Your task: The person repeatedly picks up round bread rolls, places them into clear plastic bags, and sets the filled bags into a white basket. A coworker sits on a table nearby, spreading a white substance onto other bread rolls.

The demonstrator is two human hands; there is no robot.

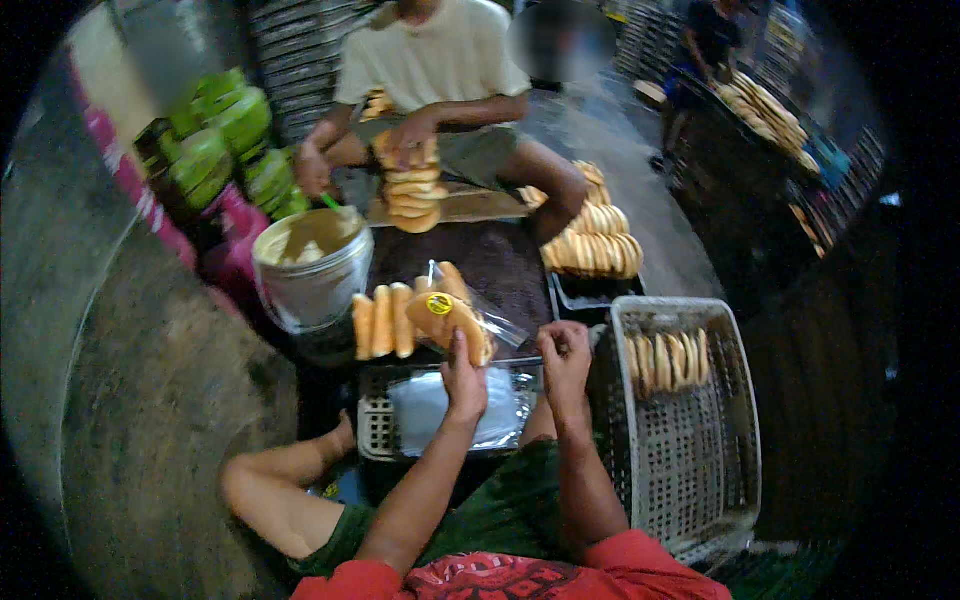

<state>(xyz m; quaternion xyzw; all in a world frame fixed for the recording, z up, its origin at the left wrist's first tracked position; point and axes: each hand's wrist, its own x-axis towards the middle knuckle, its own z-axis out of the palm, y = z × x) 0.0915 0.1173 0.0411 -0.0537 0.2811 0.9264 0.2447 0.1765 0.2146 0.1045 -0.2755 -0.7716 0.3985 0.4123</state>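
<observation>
My left hand (466,381) grips a long bread roll (442,321) in a clear plastic bag (504,327) with a round yellow label. The bag's loose end stretches right, towards my right hand (566,360). That hand is curled, thumb against fingers, and I see nothing in it. Left of the bagged roll, several bread rolls (383,321) lie side by side at the near edge of a dark work surface (480,251). Below my left hand, a stack of clear plastic bags (427,409) rests on a plastic crate (377,427).
A white bucket of pale spread (311,281) stands at left. At right, a grey plastic crate (686,480) holds a row of rolls (670,360). More rolls (592,244) are piled behind it. Opposite, a person (431,60) touches stacked rolls (412,199). Green packages (225,135) sit far left.
</observation>
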